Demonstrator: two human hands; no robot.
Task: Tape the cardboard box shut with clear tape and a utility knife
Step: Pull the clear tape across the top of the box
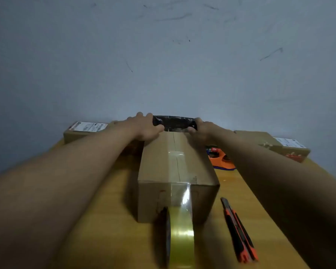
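A brown cardboard box (163, 164) lies lengthwise on the wooden table (113, 220), its top flaps closed, with clear tape running along the seam and down the near face. The strip still joins the roll of clear tape (179, 239), which stands on edge in front of the box. An orange and black utility knife (239, 232) lies to the right of the roll. At the box's far end, my left hand (144, 127) and my right hand (202, 129) each grip one end of a shiny black package (174, 123).
A flat cardboard box with a white label (81, 133) sits at the back left, and another labelled box (275, 146) at the back right. An orange tape dispenser (221, 158) lies right of the main box. A grey wall rises directly behind the table.
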